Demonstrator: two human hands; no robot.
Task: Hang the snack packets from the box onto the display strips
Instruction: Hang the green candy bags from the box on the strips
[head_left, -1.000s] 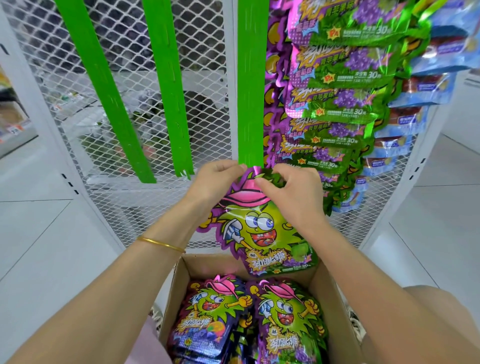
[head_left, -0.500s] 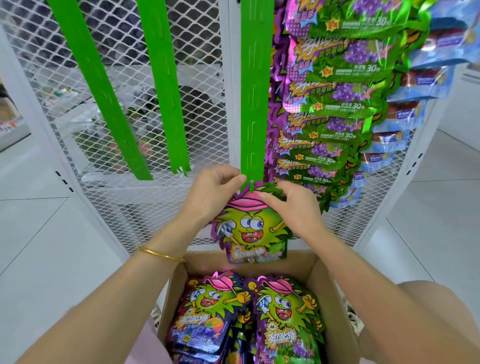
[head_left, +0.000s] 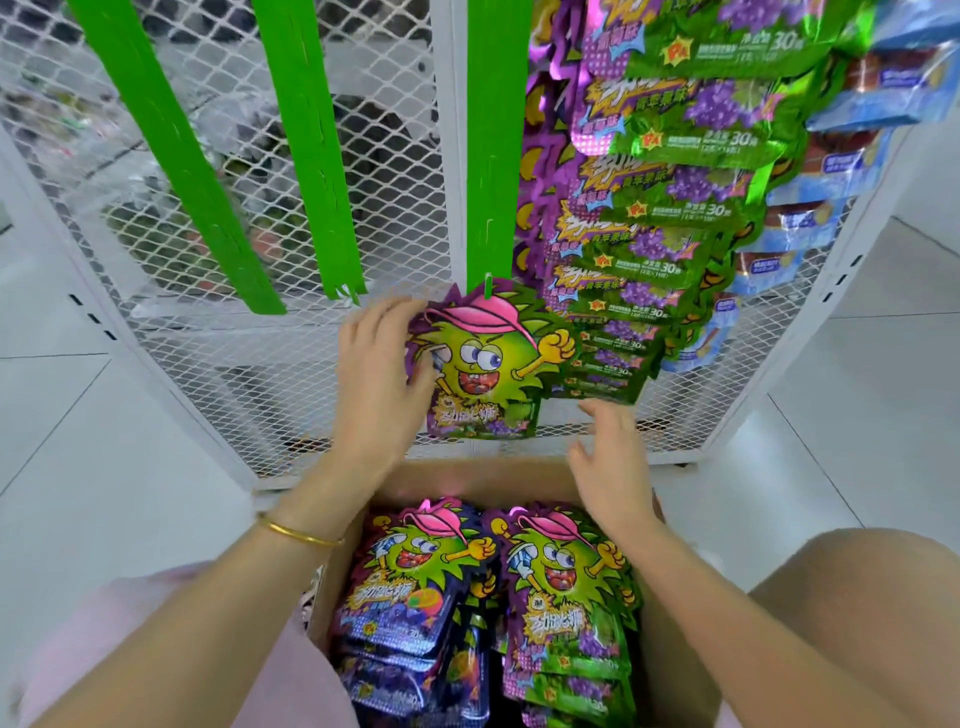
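Bottom centre: box (head_left: 498, 480), packet stacks (head_left: 415, 587) side by side in it. Behind it, mesh rack (head_left: 384, 156). On rack: two strips (head_left: 171, 171) upper left, third strip (head_left: 491, 156) top centre, hung packet (head_left: 488, 364) on its lower end; packet rows (head_left: 675, 171) upper right. Left hand (head_left: 376, 384) touches hung packet's left edge; right hand (head_left: 608, 462) lower right, apart.

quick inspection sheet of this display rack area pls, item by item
surface: white tiled floor
job's things: one packet hangs at the bottom end of a green strip; open cardboard box holds more packets in two stacks; two bare green strips to the left
clutter: nothing seen
hands: left hand open, touching the hung packet's left edge; right hand open, apart from it, above the box
cables: nothing seen
surroundings: white mesh rack; filled strips of green-purple and blue packets at right
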